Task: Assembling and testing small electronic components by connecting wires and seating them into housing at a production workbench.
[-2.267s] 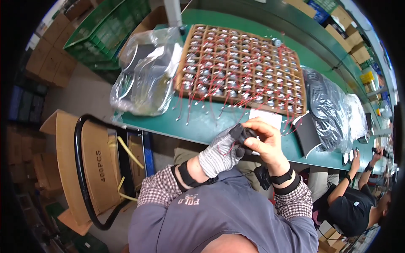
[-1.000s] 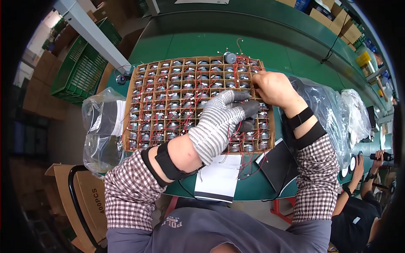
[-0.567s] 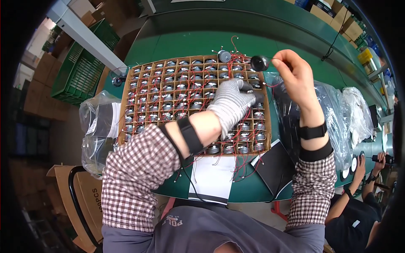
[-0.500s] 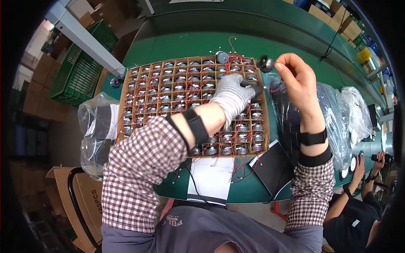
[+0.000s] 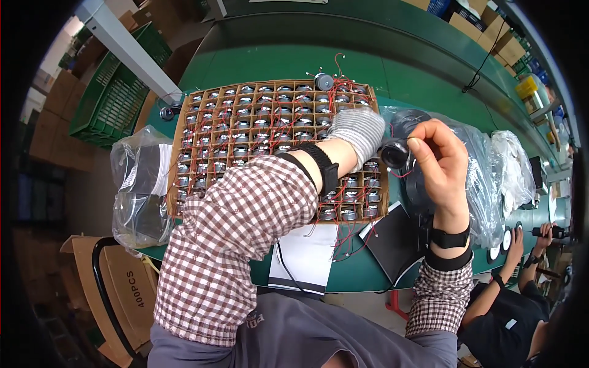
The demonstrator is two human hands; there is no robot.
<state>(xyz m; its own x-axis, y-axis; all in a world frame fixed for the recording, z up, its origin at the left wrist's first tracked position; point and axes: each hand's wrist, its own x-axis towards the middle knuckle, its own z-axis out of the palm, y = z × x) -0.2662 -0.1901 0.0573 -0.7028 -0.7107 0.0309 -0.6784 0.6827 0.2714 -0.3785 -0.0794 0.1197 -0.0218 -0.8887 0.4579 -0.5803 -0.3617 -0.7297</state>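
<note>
My right hand (image 5: 443, 159) is bare and pinches a small round black speaker (image 5: 394, 153) between thumb and fingers, just past the right edge of the divided cardboard tray (image 5: 174, 178). Thin red wire hangs by the speaker. Right beside it, over the tray's right side, is my left hand (image 5: 361, 134) in a grey-white striped glove; its fingers are turned away, so their grip is hidden. Rows of similar speakers with red wires fill the visible cells. One loose speaker (image 5: 324, 81) rests on top at the tray's far edge.
Clear plastic bags (image 5: 485, 178) holding dark items lie to the right, another bag (image 5: 141, 190) to the left. White paper (image 5: 300, 257) and a black sheet (image 5: 396, 245) lie in front. A co-worker's hand (image 5: 516, 245) is at the far right. A green crate (image 5: 123, 92) stands left.
My right hand has come down toward me with the speaker, closer to my left hand. The gloved hand has shifted right and turned, so its dark fingertips no longer show.
</note>
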